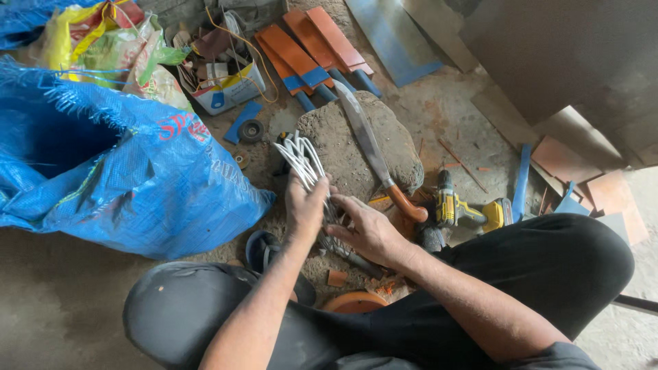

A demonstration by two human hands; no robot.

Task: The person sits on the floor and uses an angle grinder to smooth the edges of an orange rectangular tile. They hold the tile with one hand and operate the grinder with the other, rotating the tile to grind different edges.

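Knees in black trousers (548,274), spread on concrete.
Left hand (305,205) clutching white wire loops (299,159); right hand (367,229) pinching bundle's base, beside machete (367,140).

Knife (367,140) on stone (356,147), sack (130,178) left, drill (466,212) right

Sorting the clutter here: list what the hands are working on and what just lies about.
In hand:
left hand
right hand
bundle of white strips

Lying about:
large knife
stone
yellow drill
blue sack
orange panels
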